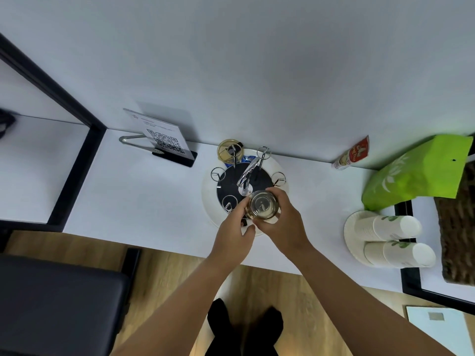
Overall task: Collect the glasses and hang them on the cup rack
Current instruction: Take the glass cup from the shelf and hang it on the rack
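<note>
1. The right hand (280, 222) is wrapped around an upturned glass (262, 204), fingers curled on its far and right sides; it holds the glass over a near prong of the cup rack (243, 181).
2. The left hand (235, 235) pinches the same glass from its left side with thumb and fingertips, steadying it.
3. A thin prong shows through the glass base, so it looks seated or nearly so.
4. At the rack's far left, another glass (229, 150) already hangs on a prong.
5. Four ring-topped prongs stand bare: left, near left, far and right.
6. By my reckoning one glass is done and a second is going on; no other loose glasses are in view on the white table (144, 191).
</note>
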